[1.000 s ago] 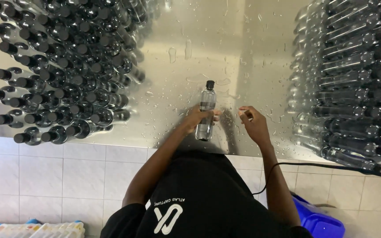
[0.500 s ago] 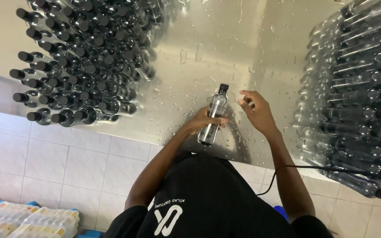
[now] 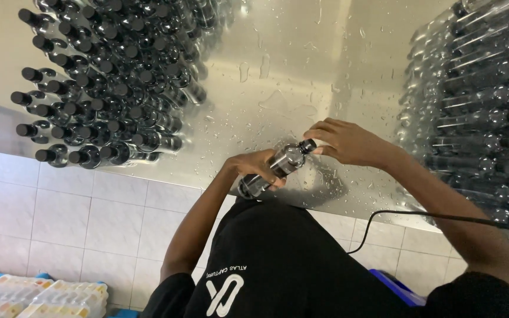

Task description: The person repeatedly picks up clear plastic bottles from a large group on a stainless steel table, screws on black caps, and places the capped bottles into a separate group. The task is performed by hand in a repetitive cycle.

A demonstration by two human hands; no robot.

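My left hand (image 3: 253, 166) grips the body of a clear plastic bottle (image 3: 275, 169) with a black cap, tilted over the near edge of a wet steel table (image 3: 301, 76). My right hand (image 3: 349, 141) is closed on the bottle's capped end. Both forearms reach out from my black shirt (image 3: 290, 265) at the bottom of the view.
Several black-capped bottles stand packed together at the table's left (image 3: 113, 76). More clear bottles lie stacked on their sides at the right (image 3: 478, 100). A black cable (image 3: 407, 217) hangs off the table's near edge. White floor tiles, packs of bottles (image 3: 36, 297) and a blue crate (image 3: 396, 285) lie below.
The bottle has tipped from nearly upright to a slant. My right hand, which was apart from it, has closed on its cap. The camera has moved closer.
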